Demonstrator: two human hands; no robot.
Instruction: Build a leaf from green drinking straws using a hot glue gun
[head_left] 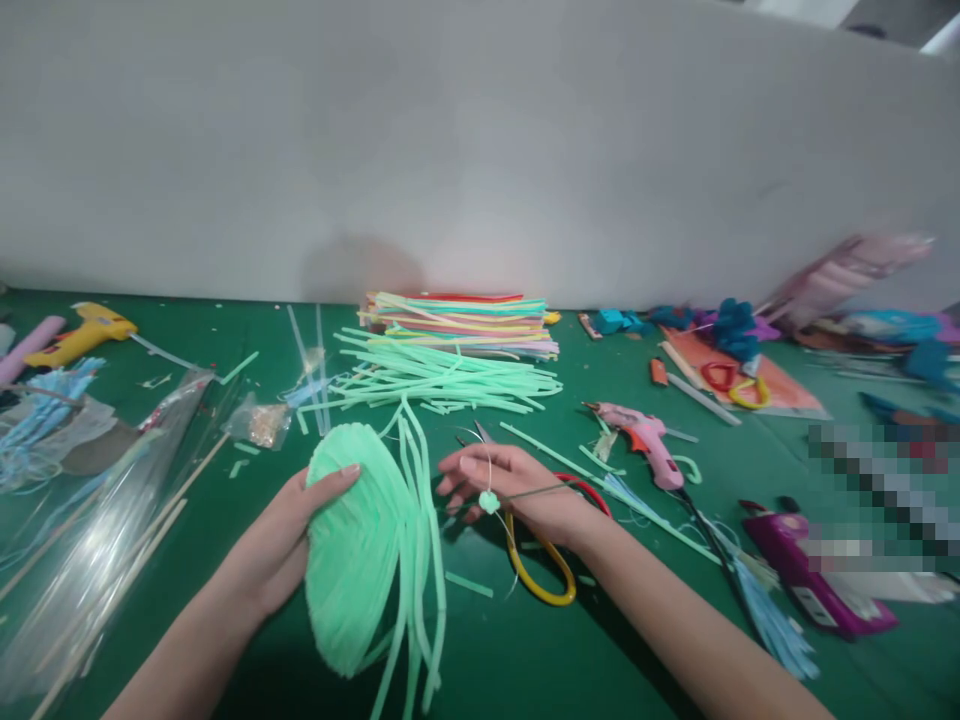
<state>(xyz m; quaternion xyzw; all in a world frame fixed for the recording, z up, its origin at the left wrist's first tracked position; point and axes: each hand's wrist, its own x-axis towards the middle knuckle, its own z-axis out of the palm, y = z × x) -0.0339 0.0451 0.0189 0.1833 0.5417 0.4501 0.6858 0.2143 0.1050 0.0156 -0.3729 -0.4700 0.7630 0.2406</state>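
My left hand (281, 535) grips a mint-green pipe-cleaner piece (352, 540), shaped like a broad leaf with tightly packed rows. The thumb lies over its front; the other fingers are hidden behind. Long loose pipe-cleaner ends (420, 560) hang from its right side. A short gap away, my right hand (517, 490) hovers with fingers loosely bent and apart, nothing visible in them. Across it show a small pale green ornament (489, 502) and thin strands, perhaps worn at the wrist. Partly beneath this hand lie scissors (566, 592) with yellow and red handles.
Mint-green pipe cleaners (457, 378) lie behind, below a multicoloured bundle (457, 315) near the wall. A pink glue gun (645, 440) and purple pack (817, 575) are right. Left are a yellow glue gun (90, 332), clear plastic sleeves (112, 560) and sticks (142, 560).
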